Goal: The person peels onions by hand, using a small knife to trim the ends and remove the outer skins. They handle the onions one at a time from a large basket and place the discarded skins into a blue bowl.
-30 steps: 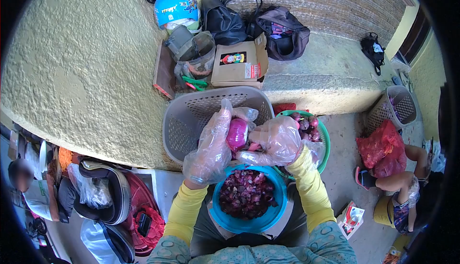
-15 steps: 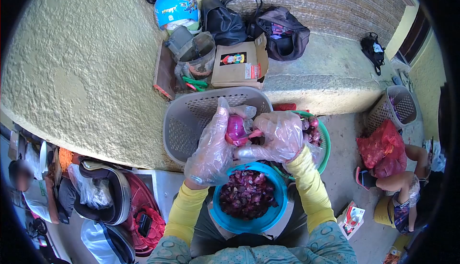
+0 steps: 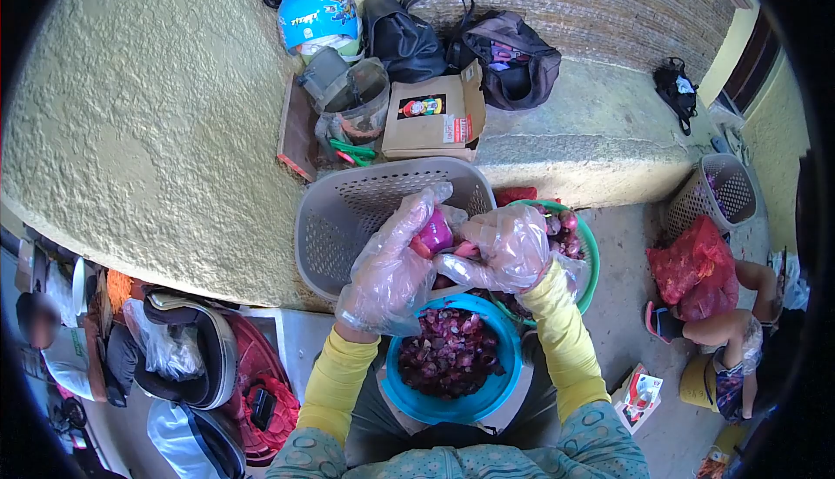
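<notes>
My left hand (image 3: 391,261), in a clear plastic glove, is closed around a shiny purple-red onion (image 3: 436,234) over the front of a grey plastic basket (image 3: 310,234). Close to its right, my gloved right hand (image 3: 506,240) is closed, with a small pinkish-red piece (image 3: 468,250) showing at its fingers; I cannot tell what that piece belongs to. Below both hands, between my knees, stands a blue basin (image 3: 513,361) holding dark red onion skins (image 3: 448,350). A green basket (image 3: 593,261) of whole red onions (image 3: 567,240) is partly hidden behind my right wrist.
On the ledge ahead are a cardboard box (image 3: 424,135), black bags (image 3: 400,40) and a blue helmet (image 3: 317,16). At right, a person's leg (image 3: 722,335) is beside a red mesh sack (image 3: 696,266) and another basket (image 3: 709,196). A motorcycle seat (image 3: 217,361) is at left.
The onion has turned and tilted in my left hand, moving slightly right and up. My left fingers lean further right over it; my right hand has shifted only a little.
</notes>
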Tool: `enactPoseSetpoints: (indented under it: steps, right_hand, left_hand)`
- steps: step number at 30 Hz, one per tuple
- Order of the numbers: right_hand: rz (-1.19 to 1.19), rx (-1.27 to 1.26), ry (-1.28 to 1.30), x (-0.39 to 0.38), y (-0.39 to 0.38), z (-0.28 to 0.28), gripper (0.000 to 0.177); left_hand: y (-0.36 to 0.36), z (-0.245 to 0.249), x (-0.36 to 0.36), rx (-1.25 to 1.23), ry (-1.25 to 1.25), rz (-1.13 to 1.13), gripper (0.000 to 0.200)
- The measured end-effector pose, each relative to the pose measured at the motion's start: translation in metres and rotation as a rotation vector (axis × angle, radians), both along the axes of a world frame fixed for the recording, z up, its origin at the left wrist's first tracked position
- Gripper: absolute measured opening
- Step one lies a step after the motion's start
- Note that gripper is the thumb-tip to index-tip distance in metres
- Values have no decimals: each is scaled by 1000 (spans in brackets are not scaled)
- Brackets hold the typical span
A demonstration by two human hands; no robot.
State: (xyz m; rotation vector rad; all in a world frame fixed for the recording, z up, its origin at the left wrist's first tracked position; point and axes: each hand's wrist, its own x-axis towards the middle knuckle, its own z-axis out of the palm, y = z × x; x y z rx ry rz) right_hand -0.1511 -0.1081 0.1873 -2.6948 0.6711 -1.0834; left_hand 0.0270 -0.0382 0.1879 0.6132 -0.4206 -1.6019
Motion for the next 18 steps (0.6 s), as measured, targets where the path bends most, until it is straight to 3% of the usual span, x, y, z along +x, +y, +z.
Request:
enactPoseSetpoints:
  steps: [5, 11, 18]
  right_hand:
    - [-1, 30, 93, -4, -1, 1, 38]
    - [-38, 25, -45, -9, -6, 7, 46]
    - [-19, 44, -22, -9, -7, 6, 41]
  left_hand:
    - [-3, -6, -5, -16, 14, 44, 33]
    - [-6, -5, 4, -99, 103, -26, 39]
    - [-6, -15, 6, -171, 139, -94, 38]
